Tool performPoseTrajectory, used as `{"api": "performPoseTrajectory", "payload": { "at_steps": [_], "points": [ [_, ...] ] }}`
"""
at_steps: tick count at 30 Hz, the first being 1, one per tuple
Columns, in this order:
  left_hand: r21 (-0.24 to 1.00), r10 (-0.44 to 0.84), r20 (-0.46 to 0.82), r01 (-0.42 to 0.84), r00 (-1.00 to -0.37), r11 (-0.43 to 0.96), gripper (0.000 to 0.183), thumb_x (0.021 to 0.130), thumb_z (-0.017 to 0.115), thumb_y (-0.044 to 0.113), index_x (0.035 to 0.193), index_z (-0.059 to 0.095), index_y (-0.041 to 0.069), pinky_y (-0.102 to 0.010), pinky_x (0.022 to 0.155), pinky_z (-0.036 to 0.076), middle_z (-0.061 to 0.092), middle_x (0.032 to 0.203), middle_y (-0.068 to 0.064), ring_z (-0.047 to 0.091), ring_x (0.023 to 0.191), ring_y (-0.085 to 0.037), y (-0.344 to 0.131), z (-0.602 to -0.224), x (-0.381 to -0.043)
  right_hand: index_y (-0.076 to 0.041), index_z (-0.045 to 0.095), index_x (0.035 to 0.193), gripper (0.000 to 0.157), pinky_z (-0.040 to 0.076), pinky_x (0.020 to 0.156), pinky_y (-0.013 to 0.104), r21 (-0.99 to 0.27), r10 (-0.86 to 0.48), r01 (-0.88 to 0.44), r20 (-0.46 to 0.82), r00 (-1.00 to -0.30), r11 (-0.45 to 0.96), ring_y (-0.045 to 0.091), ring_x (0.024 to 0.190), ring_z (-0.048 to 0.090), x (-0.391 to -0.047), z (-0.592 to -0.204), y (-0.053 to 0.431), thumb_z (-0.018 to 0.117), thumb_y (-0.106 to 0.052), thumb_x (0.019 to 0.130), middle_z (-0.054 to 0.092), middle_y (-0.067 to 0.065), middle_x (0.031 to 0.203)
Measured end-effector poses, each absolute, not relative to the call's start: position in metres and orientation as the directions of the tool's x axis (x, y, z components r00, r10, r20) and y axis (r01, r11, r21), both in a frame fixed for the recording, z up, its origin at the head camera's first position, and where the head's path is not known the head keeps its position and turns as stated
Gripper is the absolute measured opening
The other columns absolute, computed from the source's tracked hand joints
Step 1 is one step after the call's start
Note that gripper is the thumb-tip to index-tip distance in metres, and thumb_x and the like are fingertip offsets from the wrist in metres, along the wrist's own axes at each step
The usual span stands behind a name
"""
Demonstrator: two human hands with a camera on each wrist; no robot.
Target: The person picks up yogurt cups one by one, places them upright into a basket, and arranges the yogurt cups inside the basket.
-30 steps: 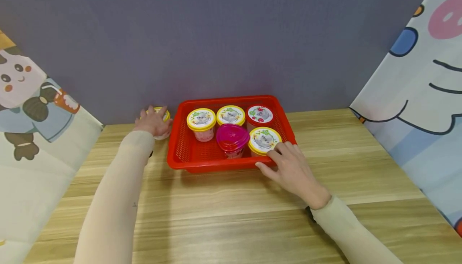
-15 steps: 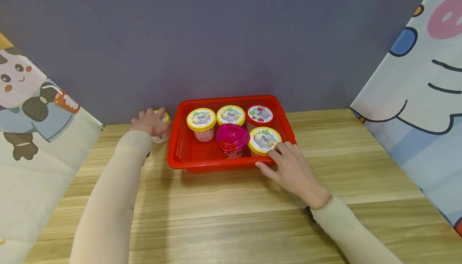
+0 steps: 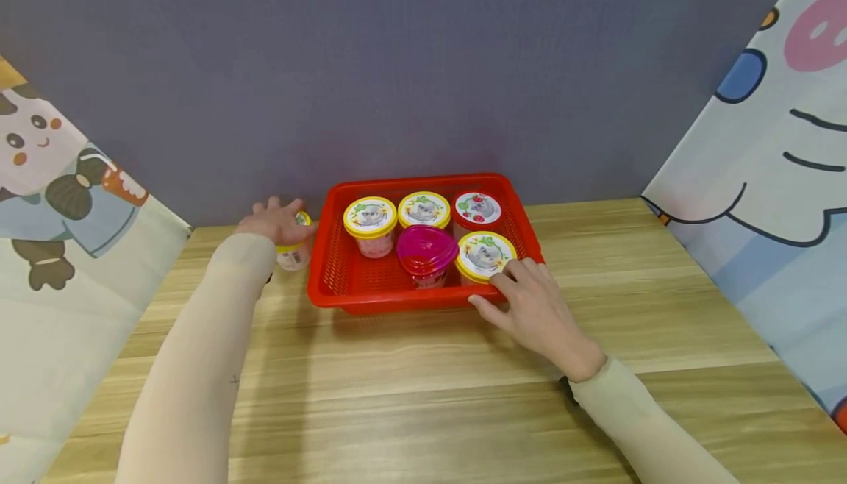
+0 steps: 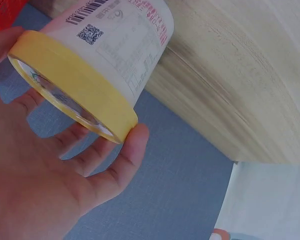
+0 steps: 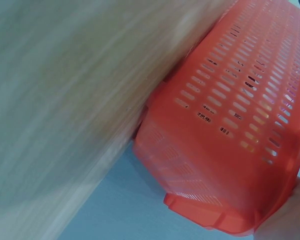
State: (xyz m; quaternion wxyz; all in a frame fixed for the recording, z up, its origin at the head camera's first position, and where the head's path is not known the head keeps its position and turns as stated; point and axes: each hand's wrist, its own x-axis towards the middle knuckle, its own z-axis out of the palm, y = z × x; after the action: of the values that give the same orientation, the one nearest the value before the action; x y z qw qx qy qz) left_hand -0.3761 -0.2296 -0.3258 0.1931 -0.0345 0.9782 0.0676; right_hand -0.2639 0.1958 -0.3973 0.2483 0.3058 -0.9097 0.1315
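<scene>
At the left end of the table my left hand (image 3: 270, 223) holds a small yellow-lidded tub (image 3: 293, 257) by its lid, just outside the basket. The left wrist view shows fingers and thumb round the yellow lid (image 4: 75, 82), with a printed label on the whitish wall. The red plastic basket (image 3: 384, 301) has my right hand (image 3: 539, 315) on its front right corner, thumb outside and fingers over the rim, near a yellow-lidded tub (image 3: 486, 254). In the right wrist view the slotted basket wall (image 5: 225, 165) hides most of that hand.
Inside the basket stand two more yellow-lidded tubs (image 3: 369, 215), a red-lidded tub (image 3: 477, 208) and a magenta-topped container (image 3: 426, 248). A grey panel (image 3: 423, 65) rises directly behind the basket. Printed cartoon panels border the wooden table (image 3: 397, 388) at both sides.
My left hand has shifted slightly left and the tub under it has come a little nearer and tilted, showing more of its side. My right hand and the basket stay in place.
</scene>
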Motion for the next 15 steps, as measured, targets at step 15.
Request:
{"api": "performPoseTrajectory", "payload": {
  "at_steps": [15],
  "points": [
    [0.103,-0.036,-0.389,-0.082,-0.921,0.991,0.097,0.093,0.038,0.075,0.162,0.011,0.013,-0.078,0.099,0.033,0.014,0.156,-0.038,0.019,0.138,-0.061,-0.231,-0.3317,-0.3768,-0.006,0.073,0.095,0.041,0.035,0.069,0.035,-0.079,-0.495,-0.625,0.538,-0.683,0.776,0.026,0.078,0.047,-0.2644,-0.398,0.1964,0.075,-0.046,0.087,0.055,0.008,0.086]
  ]
}}
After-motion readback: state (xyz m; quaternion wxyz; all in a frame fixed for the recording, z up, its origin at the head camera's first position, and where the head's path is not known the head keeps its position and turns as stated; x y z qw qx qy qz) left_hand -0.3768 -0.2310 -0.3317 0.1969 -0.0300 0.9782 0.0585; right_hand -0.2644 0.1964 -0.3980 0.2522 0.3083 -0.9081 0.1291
